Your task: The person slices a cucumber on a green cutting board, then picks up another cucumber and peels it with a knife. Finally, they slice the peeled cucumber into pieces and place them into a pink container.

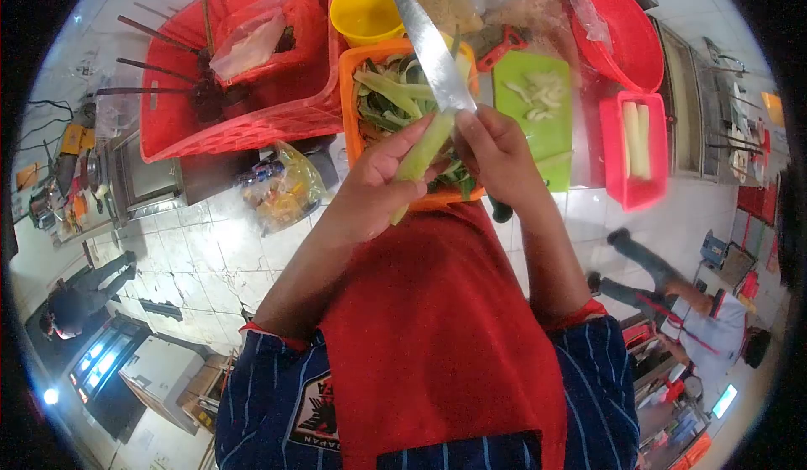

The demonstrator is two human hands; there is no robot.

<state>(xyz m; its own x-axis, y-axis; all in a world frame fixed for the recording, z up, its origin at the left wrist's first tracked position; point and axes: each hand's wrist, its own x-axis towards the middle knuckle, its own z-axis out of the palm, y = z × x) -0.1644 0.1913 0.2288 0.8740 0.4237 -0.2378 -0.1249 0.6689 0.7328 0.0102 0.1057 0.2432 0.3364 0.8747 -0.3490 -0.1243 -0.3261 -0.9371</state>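
My left hand (370, 186) is closed around a pale green, peeled cucumber (426, 150), held at a slant over an orange basket (346, 92). In my right hand (504, 157) is a large kitchen knife (433, 50), its blade pointing up and away from me. The base of the blade touches or nearly touches the cucumber's upper end. My fingers hide most of the handle; a dark end shows below the hand. Green peelings (395, 96) lie in the basket beneath both hands.
Right of the basket lies a green cutting board (555, 129) with pale cut pieces (542, 92); a red peeler (504, 47) is beside it. A pink container (618, 192) holds peeled lengths. Left are a large red crate (252, 138) and yellow bowl (366, 12). Two people stand farther off.
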